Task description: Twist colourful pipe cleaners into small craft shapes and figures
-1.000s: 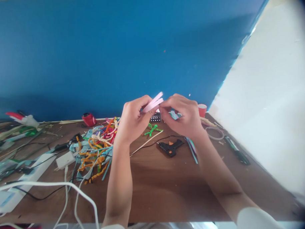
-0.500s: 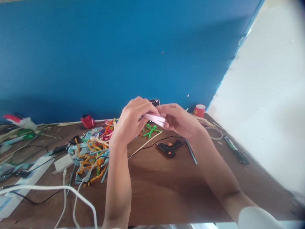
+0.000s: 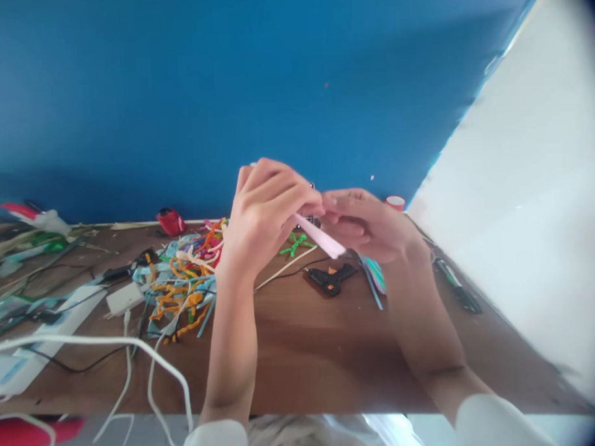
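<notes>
Raised above the table, my left hand (image 3: 265,221) is closed, its thumb and fingers gripping a pale pink flat strip (image 3: 322,238). The strip's free end slants down to the right and looks like folded paper or ribbon; its other end is hidden in the hand. My right hand (image 3: 370,224) meets it from the right, fingers bent and fingertips touching the left fingertips. Whatever lies between those right fingers is hidden. Below the hands a black glue gun (image 3: 331,279) lies on the table, with a green pipe-cleaner figure (image 3: 297,244) behind it.
A tangle of coloured pipe cleaners (image 3: 183,289) covers the left-centre of the table (image 3: 312,352). Farther left are a white power strip (image 3: 57,342), a charger (image 3: 125,298) and looping cables. A red can (image 3: 170,221) stands by the blue wall; a marker (image 3: 458,286) lies right.
The pink strip has turned, its end now pointing down and right, free of the right fingers. Both hands have risen slightly and moved a little right. The view has tilted down slightly.
</notes>
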A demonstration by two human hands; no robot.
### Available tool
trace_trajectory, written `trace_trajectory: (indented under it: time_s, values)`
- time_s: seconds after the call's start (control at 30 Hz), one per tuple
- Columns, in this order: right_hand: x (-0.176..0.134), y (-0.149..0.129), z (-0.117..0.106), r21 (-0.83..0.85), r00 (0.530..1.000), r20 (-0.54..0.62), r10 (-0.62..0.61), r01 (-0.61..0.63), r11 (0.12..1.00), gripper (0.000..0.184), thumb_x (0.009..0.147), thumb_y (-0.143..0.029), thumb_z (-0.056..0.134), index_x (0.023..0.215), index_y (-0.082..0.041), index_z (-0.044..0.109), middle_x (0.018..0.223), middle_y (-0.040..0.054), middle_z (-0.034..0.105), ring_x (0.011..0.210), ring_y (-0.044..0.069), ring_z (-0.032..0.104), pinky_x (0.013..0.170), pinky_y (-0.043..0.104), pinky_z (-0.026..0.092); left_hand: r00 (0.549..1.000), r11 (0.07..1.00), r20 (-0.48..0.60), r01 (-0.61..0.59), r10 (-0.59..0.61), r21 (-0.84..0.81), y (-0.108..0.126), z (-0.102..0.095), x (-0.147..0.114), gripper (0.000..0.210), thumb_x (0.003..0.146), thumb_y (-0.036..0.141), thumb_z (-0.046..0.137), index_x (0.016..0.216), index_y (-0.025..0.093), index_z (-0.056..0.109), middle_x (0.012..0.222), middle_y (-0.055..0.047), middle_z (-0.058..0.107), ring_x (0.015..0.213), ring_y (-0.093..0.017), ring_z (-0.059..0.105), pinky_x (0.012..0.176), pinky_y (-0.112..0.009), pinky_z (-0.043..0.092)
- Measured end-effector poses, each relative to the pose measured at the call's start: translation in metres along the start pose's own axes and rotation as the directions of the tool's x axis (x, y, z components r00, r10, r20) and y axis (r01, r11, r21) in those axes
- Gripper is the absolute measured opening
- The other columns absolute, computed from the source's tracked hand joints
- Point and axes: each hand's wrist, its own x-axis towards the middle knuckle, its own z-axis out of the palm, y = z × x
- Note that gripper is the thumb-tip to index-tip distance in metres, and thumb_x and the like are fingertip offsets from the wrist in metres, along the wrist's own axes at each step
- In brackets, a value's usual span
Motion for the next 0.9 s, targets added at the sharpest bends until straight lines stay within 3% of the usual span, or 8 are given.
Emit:
trace_trajectory:
  time_s: [0.17,0.37,0.53,0.63,0.7,0.77,0.8,0.9]
  values:
    - [-0.003,-0.005,-0.005,-0.12,0.991,-0.086,-0.101,0.09,0.989,0.028,0.085,-0.036,0.074,0.069,-0.017,0.06,0.053,-0.0079,0.033,0.044,0.003,0.023,0.038,0.018,0.013,0.991,0.993,0.093,0.103,-0.098,-0.061,0.003,0.009,0.001,0.013,0.099,0.027,0.056,0.089,0.025,0.064,0.09,0.0,0.072,0.086,-0.017,0.063,0.082,-0.037,0.042]
    - [-0.001,0.0,-0.007,-0.351,0.939,-0.138,-0.315,0.251,0.902,0.026,0.088,-0.032,0.07,0.069,-0.018,0.059,0.058,-0.0062,0.04,0.047,0.004,0.022,0.042,0.022,0.014,0.964,0.957,0.168,0.233,-0.204,-0.173,0.005,0.012,0.002,0.02,0.09,0.003,0.059,0.087,0.022,0.063,0.083,0.002,0.067,0.077,-0.014,0.06,0.073,-0.032,0.044]
    - [-0.007,-0.001,0.002,-0.821,0.831,-0.05,-0.555,0.282,0.496,0.027,0.092,-0.023,0.06,0.067,-0.02,0.053,0.058,-0.0043,0.041,0.052,0.008,0.031,0.049,0.026,0.022,0.926,0.942,0.26,0.314,-0.275,-0.121,0.006,0.007,0.0,0.017,0.09,0.006,0.054,0.086,0.021,0.062,0.077,0.0,0.062,0.069,-0.014,0.055,0.063,-0.03,0.041]
    - [-0.011,-0.003,0.003,-0.955,0.817,0.13,-0.563,0.256,0.151,0.021,0.092,-0.018,0.055,0.071,-0.02,0.056,0.058,-0.004,0.043,0.052,0.01,0.034,0.053,0.028,0.027,0.899,0.935,0.329,0.338,-0.288,-0.104,0.006,0.007,0.0,0.02,0.086,0.001,0.051,0.078,0.019,0.057,0.073,0.0,0.059,0.066,-0.013,0.051,0.059,-0.028,0.036]
    - [-0.011,-0.002,0.003,-0.974,0.81,0.18,-0.558,0.227,0.016,0.021,0.091,-0.017,0.054,0.071,-0.02,0.057,0.059,-0.0032,0.046,0.052,0.01,0.035,0.055,0.029,0.027,0.902,0.937,0.333,0.329,-0.274,-0.121,0.006,0.008,0.0,0.021,0.085,0.002,0.051,0.073,0.019,0.053,0.071,0.001,0.057,0.065,-0.012,0.048,0.058,-0.027,0.034]
    - [-0.01,0.001,0.004,-0.978,0.78,0.137,-0.611,0.204,0.041,0.02,0.092,-0.019,0.055,0.072,-0.02,0.057,0.059,-0.0032,0.046,0.052,0.01,0.035,0.055,0.029,0.027,0.917,0.94,0.291,0.317,-0.271,-0.124,0.004,0.007,0.001,0.019,0.089,0.006,0.052,0.074,0.019,0.053,0.07,0.001,0.057,0.064,-0.012,0.047,0.059,-0.027,0.034]
    - [-0.008,0.003,0.005,-0.97,0.762,0.075,-0.643,0.205,0.13,0.019,0.093,-0.021,0.056,0.073,-0.02,0.057,0.058,-0.004,0.045,0.052,0.009,0.034,0.054,0.028,0.026,0.927,0.944,0.26,0.309,-0.27,-0.121,0.003,0.007,0.002,0.018,0.091,0.008,0.052,0.076,0.019,0.054,0.071,0.001,0.057,0.064,-0.012,0.047,0.06,-0.027,0.034]
    - [-0.004,0.006,0.009,-0.768,0.816,-0.162,-0.555,0.249,0.59,0.022,0.096,-0.032,0.057,0.077,-0.021,0.058,0.053,-0.006,0.043,0.048,0.008,0.033,0.049,0.025,0.026,0.96,0.961,0.168,0.247,-0.225,-0.123,-0.002,0.006,0.002,0.017,0.094,0.01,0.05,0.083,0.02,0.059,0.079,-0.001,0.063,0.07,-0.013,0.052,0.066,-0.027,0.038]
